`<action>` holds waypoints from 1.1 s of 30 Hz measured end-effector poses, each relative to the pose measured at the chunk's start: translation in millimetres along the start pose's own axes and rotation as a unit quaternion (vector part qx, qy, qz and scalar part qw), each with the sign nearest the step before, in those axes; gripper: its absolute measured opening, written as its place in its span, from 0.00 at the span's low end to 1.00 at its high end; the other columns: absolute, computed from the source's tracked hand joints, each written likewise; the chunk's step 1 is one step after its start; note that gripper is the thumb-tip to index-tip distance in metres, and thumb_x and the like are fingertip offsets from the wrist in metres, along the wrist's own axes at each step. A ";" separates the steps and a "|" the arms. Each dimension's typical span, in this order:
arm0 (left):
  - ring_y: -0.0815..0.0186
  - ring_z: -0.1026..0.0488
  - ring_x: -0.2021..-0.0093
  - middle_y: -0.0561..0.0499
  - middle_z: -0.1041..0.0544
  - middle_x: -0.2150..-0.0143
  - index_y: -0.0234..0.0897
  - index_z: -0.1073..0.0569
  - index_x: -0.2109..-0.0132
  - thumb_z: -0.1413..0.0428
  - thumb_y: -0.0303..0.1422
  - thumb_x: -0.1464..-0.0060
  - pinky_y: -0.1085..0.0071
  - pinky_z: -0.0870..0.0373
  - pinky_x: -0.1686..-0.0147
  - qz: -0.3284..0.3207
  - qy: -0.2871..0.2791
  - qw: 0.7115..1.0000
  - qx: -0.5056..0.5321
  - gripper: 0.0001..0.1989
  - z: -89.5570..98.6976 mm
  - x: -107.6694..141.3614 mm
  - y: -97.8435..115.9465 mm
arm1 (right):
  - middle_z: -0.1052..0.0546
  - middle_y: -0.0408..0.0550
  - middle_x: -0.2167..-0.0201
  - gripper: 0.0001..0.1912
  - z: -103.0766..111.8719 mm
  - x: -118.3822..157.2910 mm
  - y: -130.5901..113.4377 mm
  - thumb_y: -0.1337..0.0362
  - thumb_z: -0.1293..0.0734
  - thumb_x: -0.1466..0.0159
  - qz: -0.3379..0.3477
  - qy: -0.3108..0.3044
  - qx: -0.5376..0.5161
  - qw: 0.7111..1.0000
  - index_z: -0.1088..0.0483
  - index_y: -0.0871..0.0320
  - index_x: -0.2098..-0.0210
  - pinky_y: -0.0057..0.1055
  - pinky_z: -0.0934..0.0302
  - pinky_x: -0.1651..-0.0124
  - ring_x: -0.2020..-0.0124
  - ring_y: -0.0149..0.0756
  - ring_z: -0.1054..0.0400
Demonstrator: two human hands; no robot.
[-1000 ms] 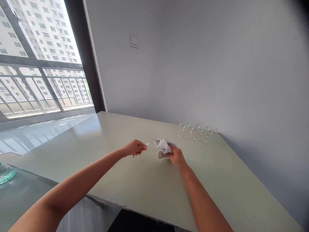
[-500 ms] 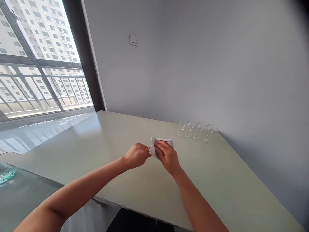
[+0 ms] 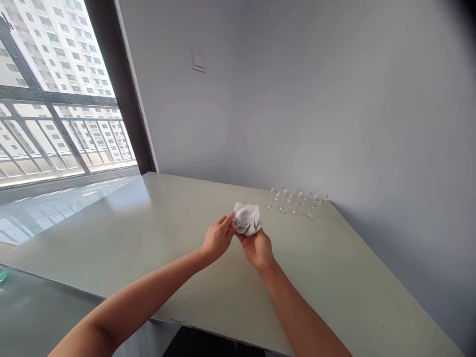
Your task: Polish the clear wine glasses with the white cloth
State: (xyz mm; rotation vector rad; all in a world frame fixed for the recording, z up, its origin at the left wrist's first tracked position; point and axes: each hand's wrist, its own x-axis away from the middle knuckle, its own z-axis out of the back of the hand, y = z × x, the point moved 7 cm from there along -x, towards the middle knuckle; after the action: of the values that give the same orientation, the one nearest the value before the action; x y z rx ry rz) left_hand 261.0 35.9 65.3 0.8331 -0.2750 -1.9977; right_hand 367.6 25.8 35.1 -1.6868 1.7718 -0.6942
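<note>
A clear stemmed glass (image 3: pixel 244 213) lies tilted in a crumpled white cloth (image 3: pixel 254 224), held above the middle of the table. My left hand (image 3: pixel 218 237) pinches the glass at its left end, the fingers closed; the stem is mostly hidden there. From below and the right, my right hand (image 3: pixel 258 249) cups the cloth around the bowl, and its fingertips are hidden under the fabric. Beyond my hands, several similar stemmed glasses (image 3: pixel 298 200) stand upright in a row by the wall.
The pale table (image 3: pixel 178 213) reaches back to grey walls (image 3: pixel 316 99). At its near left lies a lower glass surface (image 3: pixel 40 307) with a greenish glass object (image 3: pixel 3 275) at the frame edge. A large window (image 3: pixel 55 124) fills the upper left.
My right hand has turned from palm down over the cloth to palm up beneath it. The glass bowl now shows within the cloth. The view has shifted slightly to the right.
</note>
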 end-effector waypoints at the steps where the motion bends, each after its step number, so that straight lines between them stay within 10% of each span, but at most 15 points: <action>1: 0.69 0.33 0.67 0.49 0.31 0.62 0.41 0.40 0.44 0.56 0.31 0.43 0.73 0.36 0.69 -0.002 0.022 1.000 0.002 0.19 -1.1 -2.0 2.9 | 0.26 0.45 0.61 0.08 -3.7 3.3 3.8 0.62 0.39 0.44 -0.003 0.000 0.010 1.000 0.31 0.54 0.67 0.38 0.39 0.52 0.53 0.39 0.35; 7: 0.61 0.38 0.56 0.42 0.38 0.48 0.40 0.41 0.43 0.55 0.24 0.47 0.61 0.37 0.58 -0.059 0.110 0.990 -0.063 0.23 -6.8 2.2 34.0 | 0.27 0.43 0.64 0.06 1.5 9.2 13.5 0.62 0.36 0.47 0.002 0.032 0.061 0.998 0.33 0.54 0.68 0.33 0.39 0.55 0.55 0.36 0.36; 12: 0.57 0.38 0.51 0.46 0.33 0.48 0.41 0.35 0.48 0.55 0.34 0.44 0.56 0.41 0.53 0.022 -0.002 0.995 0.096 0.16 -7.7 -7.2 21.0 | 0.28 0.43 0.72 0.07 20.7 1.0 8.0 0.61 0.33 0.48 -0.053 0.047 0.011 0.997 0.32 0.56 0.71 0.33 0.37 0.65 0.68 0.35 0.34; 19: 0.59 0.28 0.58 0.41 0.27 0.57 0.35 0.45 0.44 0.46 0.42 0.50 0.63 0.34 0.58 0.153 -0.232 0.746 0.606 0.30 -33.1 -16.7 3.4 | 0.29 0.42 0.72 0.05 12.5 9.2 21.4 0.61 0.35 0.46 -0.161 -0.039 0.030 0.986 0.32 0.54 0.69 0.31 0.38 0.70 0.70 0.33 0.35; 24: 0.64 0.29 0.63 0.45 0.27 0.61 0.34 0.35 0.57 0.39 0.39 0.57 0.68 0.36 0.61 0.197 -0.123 0.740 0.632 0.22 -38.7 -14.1 -17.1 | 0.28 0.48 0.70 0.13 8.4 8.8 18.2 0.56 0.36 0.45 -0.173 -0.096 0.177 0.964 0.31 0.59 0.67 0.35 0.37 0.69 0.69 0.37 0.33; 29: 0.71 0.31 0.69 0.48 0.26 0.62 0.34 0.33 0.59 0.38 0.39 0.60 0.74 0.40 0.69 0.257 -0.045 0.796 0.546 0.21 -32.1 -12.0 -46.5 | 0.30 0.44 0.77 0.10 29.1 -2.4 -6.3 0.59 0.39 0.44 -0.046 -0.013 0.542 0.839 0.31 0.59 0.74 0.29 0.42 0.72 0.74 0.33 0.36; 33: 0.73 0.32 0.73 0.47 0.26 0.62 0.34 0.32 0.61 0.38 0.39 0.59 0.75 0.39 0.73 0.290 -0.005 0.757 0.585 0.20 -26.8 -14.4 -63.9 | 0.28 0.49 0.72 0.11 14.3 2.4 -18.2 0.61 0.41 0.42 0.146 -0.004 0.680 0.719 0.29 0.58 0.68 0.32 0.41 0.68 0.68 0.38 0.35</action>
State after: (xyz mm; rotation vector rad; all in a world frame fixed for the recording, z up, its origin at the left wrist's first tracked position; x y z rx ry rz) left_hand 240.4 86.4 20.2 1.2479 -1.6813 -1.0614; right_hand 390.5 22.6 38.2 -0.3567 0.8797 -1.3340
